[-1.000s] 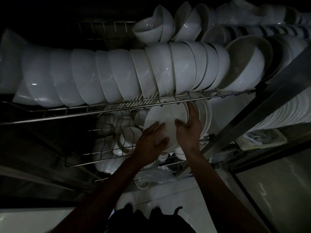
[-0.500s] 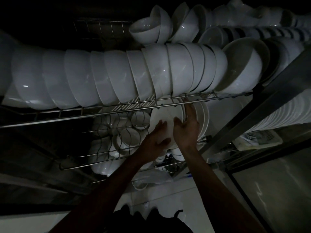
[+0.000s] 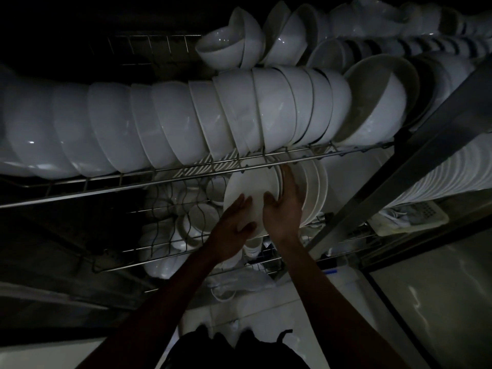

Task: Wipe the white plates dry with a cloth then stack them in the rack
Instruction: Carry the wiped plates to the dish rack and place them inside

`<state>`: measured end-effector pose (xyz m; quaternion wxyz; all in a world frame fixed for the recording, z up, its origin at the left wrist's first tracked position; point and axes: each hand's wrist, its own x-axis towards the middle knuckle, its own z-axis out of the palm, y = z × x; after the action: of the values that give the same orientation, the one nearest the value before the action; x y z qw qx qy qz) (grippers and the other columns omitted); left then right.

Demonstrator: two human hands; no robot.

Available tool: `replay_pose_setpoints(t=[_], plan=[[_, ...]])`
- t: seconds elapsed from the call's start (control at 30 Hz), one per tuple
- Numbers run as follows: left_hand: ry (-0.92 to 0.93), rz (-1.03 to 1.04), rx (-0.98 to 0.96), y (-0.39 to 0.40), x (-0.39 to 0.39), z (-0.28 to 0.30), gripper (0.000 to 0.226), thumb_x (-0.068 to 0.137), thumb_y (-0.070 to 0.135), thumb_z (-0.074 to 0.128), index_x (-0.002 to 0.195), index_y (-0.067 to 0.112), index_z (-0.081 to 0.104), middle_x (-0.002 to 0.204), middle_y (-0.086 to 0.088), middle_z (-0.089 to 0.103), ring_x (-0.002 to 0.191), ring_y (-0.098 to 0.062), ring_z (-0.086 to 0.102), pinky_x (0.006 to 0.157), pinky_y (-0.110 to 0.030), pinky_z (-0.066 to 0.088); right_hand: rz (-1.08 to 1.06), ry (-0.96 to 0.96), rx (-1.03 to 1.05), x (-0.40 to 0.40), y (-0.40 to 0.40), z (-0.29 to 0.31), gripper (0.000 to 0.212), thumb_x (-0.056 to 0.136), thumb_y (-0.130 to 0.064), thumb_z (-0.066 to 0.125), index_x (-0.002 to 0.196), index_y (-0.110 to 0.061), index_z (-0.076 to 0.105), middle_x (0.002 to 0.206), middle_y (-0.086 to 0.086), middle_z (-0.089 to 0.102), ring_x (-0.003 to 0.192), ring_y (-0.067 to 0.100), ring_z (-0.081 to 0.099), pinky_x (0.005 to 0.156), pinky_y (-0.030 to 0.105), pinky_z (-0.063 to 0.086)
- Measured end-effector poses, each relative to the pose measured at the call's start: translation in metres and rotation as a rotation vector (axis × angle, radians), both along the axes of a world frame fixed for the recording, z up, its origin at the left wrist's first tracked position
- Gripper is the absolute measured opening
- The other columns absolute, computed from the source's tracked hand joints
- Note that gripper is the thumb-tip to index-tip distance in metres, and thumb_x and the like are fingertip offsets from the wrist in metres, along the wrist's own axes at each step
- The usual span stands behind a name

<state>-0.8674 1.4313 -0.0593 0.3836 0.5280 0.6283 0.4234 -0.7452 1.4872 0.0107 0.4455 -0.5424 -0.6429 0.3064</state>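
Note:
A white plate stands on edge on the lower shelf of the wire rack, at the left end of a row of upright white plates. My left hand lies flat against the plate's face with straight fingers. My right hand holds the plate's right rim, thumb on the face and fingers reaching behind it, between this plate and the row. No cloth is visible. The scene is very dark.
A long row of white bowls fills the upper wire shelf just above my hands. Small cups sit left of the plates. A metal frame post slants at the right, with stacked plates and a white basket beyond.
Both hands have pushed the plate a little deeper and to the right, closer against the row of plates. The view has shifted slightly upward.

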Motion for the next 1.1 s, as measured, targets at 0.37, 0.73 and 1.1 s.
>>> replay_pose_setpoints(t=[0.37,0.73,1.1], plan=[[-0.001,-0.012,-0.016,-0.004,-0.007,0.006,0.069,0.092,0.022,0.070,0.145,0.039,0.030,0.164,0.002,0.022,0.151,-0.015,0.021,0.121,-0.051,0.027,0.014,-0.106,-0.019,0.002,-0.002,0.000,0.084,0.083,-0.003,0.065,0.156,-0.024,0.028,0.151,0.011,0.034,0.133,0.017,0.032,0.102,0.019,0.028],[0.051,0.028,-0.039,-0.002,-0.010,0.010,0.069,0.091,0.002,0.068,0.151,0.010,0.036,0.163,-0.004,0.023,0.148,-0.012,0.023,0.119,-0.030,0.027,0.053,-0.322,0.031,0.007,-0.007,-0.001,0.086,0.087,-0.010,0.065,0.158,-0.008,0.017,0.163,0.020,0.009,0.150,0.037,0.011,0.121,0.044,0.020],[0.286,0.098,0.040,-0.004,-0.007,0.007,0.057,0.092,0.017,0.071,0.144,0.011,0.051,0.153,-0.008,0.042,0.141,-0.025,0.040,0.116,-0.042,0.034,0.057,-0.545,0.126,0.009,-0.017,-0.003,0.080,0.087,-0.015,0.064,0.156,-0.003,0.024,0.164,0.023,0.010,0.150,0.042,0.012,0.122,0.052,0.017]])
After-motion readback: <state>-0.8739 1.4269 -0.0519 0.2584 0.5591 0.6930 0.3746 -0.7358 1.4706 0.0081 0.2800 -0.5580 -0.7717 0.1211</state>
